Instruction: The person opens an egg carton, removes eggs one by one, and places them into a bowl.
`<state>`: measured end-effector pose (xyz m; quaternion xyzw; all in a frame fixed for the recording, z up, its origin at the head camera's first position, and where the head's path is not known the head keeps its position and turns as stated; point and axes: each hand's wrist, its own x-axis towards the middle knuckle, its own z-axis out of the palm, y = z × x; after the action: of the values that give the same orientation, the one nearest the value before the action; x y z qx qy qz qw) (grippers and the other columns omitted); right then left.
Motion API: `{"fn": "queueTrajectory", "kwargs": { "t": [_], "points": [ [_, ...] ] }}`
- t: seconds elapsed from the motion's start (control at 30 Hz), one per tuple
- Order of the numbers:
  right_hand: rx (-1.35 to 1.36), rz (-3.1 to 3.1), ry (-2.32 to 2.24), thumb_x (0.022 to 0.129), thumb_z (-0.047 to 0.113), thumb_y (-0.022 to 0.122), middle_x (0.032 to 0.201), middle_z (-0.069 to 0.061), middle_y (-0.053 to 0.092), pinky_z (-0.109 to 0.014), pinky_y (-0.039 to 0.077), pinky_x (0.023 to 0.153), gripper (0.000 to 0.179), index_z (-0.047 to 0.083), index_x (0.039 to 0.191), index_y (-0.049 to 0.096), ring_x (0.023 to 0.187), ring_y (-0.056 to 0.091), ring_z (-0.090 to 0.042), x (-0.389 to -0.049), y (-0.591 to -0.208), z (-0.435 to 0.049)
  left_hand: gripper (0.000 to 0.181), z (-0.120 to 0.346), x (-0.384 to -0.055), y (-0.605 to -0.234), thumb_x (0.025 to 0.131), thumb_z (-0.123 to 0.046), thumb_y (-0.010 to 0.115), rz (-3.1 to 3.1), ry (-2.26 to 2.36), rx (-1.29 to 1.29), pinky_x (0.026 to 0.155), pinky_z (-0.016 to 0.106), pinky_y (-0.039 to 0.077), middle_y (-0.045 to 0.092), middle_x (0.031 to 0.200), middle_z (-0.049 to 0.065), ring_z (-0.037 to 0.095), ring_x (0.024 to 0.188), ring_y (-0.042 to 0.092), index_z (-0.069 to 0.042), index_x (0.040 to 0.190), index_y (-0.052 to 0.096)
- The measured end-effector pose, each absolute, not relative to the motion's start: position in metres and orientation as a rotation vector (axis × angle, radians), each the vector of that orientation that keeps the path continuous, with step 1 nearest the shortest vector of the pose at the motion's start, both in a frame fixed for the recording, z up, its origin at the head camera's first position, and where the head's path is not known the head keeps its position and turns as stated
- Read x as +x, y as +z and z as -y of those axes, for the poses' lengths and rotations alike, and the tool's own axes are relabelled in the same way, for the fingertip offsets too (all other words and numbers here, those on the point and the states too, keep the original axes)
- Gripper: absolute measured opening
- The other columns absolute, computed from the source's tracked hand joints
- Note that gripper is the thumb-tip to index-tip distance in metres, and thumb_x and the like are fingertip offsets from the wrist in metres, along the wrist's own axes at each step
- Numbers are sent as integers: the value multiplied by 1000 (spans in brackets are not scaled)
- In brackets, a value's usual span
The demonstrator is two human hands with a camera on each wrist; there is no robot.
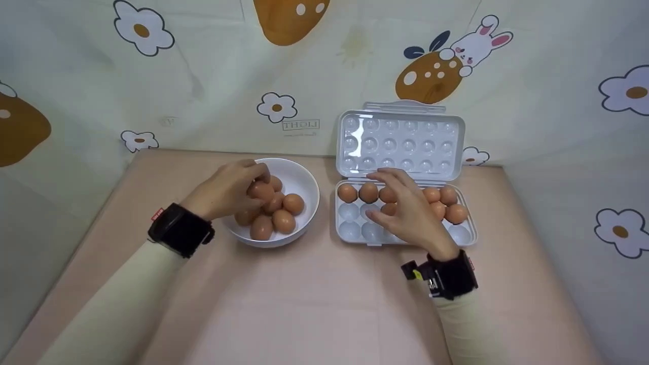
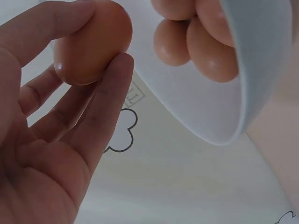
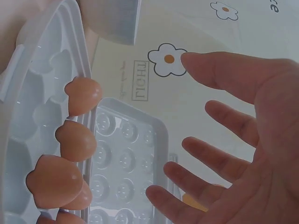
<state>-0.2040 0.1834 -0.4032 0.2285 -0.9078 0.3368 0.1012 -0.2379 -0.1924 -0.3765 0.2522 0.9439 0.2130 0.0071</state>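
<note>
In the left wrist view, my left hand (image 2: 60, 140) pinches a brown egg (image 2: 96, 44) between thumb and fingers. The head view places this left hand (image 1: 230, 187) over the white bowl (image 1: 309, 223), where several brown eggs (image 1: 284, 221) lie in a heap. My right hand (image 1: 413, 215) hovers above the egg box (image 1: 350, 230), fingers spread and holding nothing. Brown eggs fill much of the box's back row, and several sit in the middle row; the hand hides some cups. The clear-grey lid (image 1: 400, 144) stands raised behind the box.
A pinkish cloth (image 1: 324, 314) covers the table. Behind it hangs a pale curtain (image 1: 218, 76) printed with flowers and a rabbit. The bowl stands left of the egg box, with a narrow gap of cloth between them.
</note>
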Motion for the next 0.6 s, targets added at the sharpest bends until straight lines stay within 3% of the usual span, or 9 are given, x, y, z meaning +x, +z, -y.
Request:
{"fn": "queueTrajectory", "kwargs": {
  "t": [0.2,0.4,0.6],
  "points": [
    [654,2708,972,87,16,88,156,-5,49,-43,50,113,68,19,149,59,144,48,-26,-204,-403,-186,26,194,-245,-380,91,-11,83,-2882,520,692,86,45,57,65,106,11,30,99,61,-9,114,69],
    [638,2729,966,87,15,88,158,-6,46,-45,51,111,70,19,150,58,145,47,-27,-204,-404,-187,35,191,-248,-383,95,-13,79,-2822,487,616,94,47,56,66,115,12,30,106,61,-7,128,70],
    [623,2738,972,88,15,87,160,-8,44,-46,53,109,70,19,151,58,145,46,-29,-204,-405,-189,28,186,-248,-385,93,-10,78,-2786,528,576,83,39,55,64,106,10,28,98,60,-8,120,72]
  ]
}}
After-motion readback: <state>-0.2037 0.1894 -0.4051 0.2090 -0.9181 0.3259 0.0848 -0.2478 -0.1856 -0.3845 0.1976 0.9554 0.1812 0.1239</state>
